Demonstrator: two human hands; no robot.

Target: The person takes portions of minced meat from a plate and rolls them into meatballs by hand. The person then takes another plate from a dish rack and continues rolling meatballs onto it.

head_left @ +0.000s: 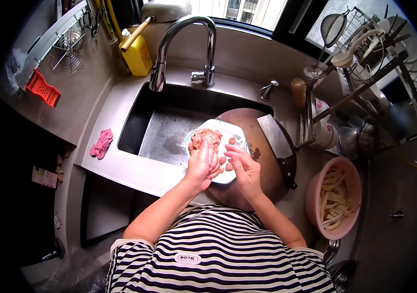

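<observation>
A white plate (224, 128) with a coloured rim carries a mound of pink minced meat (207, 135) on its left side and several small meatballs (229, 167) on its right. My left hand (202, 166) is at the near edge of the mound, fingers curled in and thumb lying along the meat; it seems closed round some of it, though its palm is hidden. Over the plate's right side, my right hand (245, 171) has its fingers apart near the meatballs, with nothing visible in them. The plate sits on a round wooden chopping board (262, 183), partly over the sink.
A cleaver (275, 138) lies on the board's right. Behind are a dark sink (162, 134) and tall faucet (212, 49). A pink bowl (317, 195) of pale strips stands right, below a dish rack (360, 93). A pink cloth (101, 143) and yellow bottle (137, 54) are left.
</observation>
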